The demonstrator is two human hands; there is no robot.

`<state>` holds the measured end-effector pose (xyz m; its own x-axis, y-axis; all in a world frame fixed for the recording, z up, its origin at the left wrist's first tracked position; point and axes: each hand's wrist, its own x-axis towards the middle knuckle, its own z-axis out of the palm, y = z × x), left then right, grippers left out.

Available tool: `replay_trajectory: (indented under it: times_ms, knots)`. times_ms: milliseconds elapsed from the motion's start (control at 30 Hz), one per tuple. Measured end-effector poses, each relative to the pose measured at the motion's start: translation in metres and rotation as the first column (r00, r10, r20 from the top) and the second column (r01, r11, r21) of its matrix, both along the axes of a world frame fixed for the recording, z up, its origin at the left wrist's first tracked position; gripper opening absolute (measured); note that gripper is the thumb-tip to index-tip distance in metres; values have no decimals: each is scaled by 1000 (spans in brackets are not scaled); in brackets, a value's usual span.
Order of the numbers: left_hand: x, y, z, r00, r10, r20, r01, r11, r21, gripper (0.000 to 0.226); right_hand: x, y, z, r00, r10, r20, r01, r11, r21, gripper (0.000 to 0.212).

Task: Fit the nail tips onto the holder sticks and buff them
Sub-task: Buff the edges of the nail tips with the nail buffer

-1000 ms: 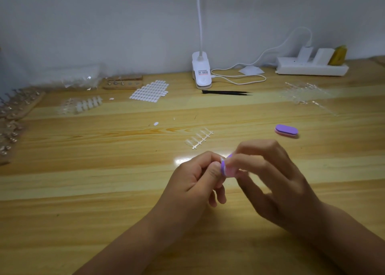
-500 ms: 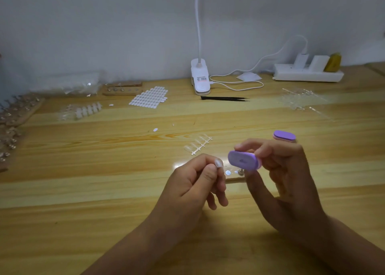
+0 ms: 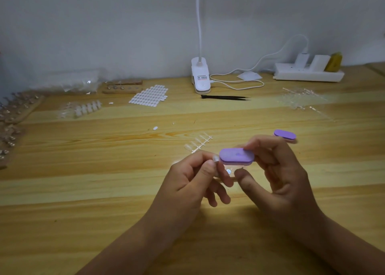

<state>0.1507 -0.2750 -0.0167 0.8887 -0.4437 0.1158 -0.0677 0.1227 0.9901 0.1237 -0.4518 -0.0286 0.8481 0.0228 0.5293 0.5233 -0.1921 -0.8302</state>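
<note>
Buffing step in hand. Left hand (image 3: 187, 181) pinches nail tip (image 3: 215, 158); right hand (image 3: 281, 177) grips purple buffer (image 3: 237, 155) just right of it. Next, likely: flat face onto tip, light strokes.

Nail-craft desk (image 3: 83, 191): nail tips (image 3: 198, 142), clip lamp (image 3: 200, 77)
</note>
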Motion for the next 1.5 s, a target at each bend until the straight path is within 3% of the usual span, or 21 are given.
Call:
replay_trajectory:
  times_ms: [233,500,600,700,967,1067,1167,1500]
  knots:
    - [0,0,0,1000,-4,-7,4,1000,-12,24,1,1,2,988,-111,108,129,975,-179,18]
    - [0,0,-1,998,-46,-42,45,999,-22,24,-2,-2,2,978,-137,159,156,981,-113,12]
    - [0,0,-1,999,-47,-6,47,999,-14,23,1,-3,2,973,-23,231,85,961,-264,31]
    - [1,2,0,999,-27,32,27,1000,13,23,8,-10,1,958,-19,287,139,904,-404,32]
    - [0,2,-3,995,20,100,-30,994,102,21,9,-11,0,900,-61,433,297,811,-504,30]
    - [2,3,-3,996,32,77,-40,994,102,21,12,-15,3,893,-103,437,326,817,-475,30]
    - [0,2,-4,996,14,88,-24,993,112,21,7,-8,1,881,-27,472,273,843,-462,30]
    - [0,1,-3,996,11,84,-19,995,98,20,7,-9,-2,850,-8,527,331,787,-521,32]
